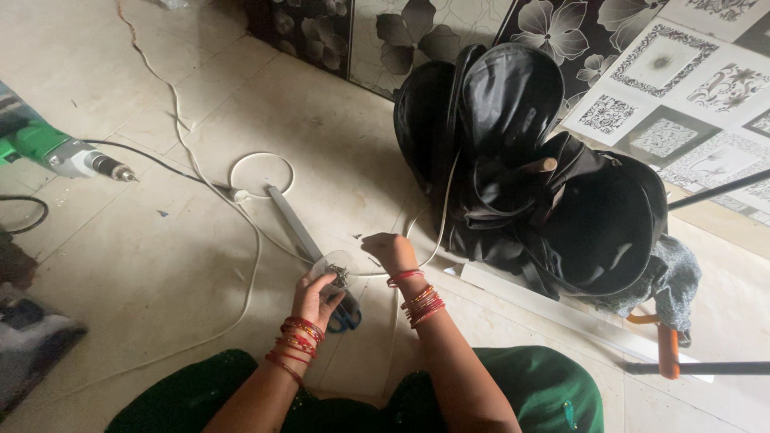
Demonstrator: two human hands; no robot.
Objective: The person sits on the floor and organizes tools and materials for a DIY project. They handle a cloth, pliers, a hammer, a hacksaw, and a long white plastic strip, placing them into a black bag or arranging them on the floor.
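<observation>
We see the left hand (314, 295) curled partly closed around a small clear container (335, 266) that holds dark, small metal pieces; the fingers wrap its lower rim and the wrist carries red bangles. The right hand (391, 251), just beside the container on the far side, is closed into a loose fist, knuckles up; we cannot tell whether it pinches anything. Blue-handled scissors (346, 318) lie on the floor directly under the container, partly hidden by the left hand. A grey plastic strip (293, 223) runs away from the container toward a coiled white cable (258, 172). A black backpack (529, 172) stands close beyond the right hand, closing that side. A green drill (56, 150) lies well apart from the container, past the cable. Between drill and container we see bare tiled floor (144, 265), crossed only by cable.
</observation>
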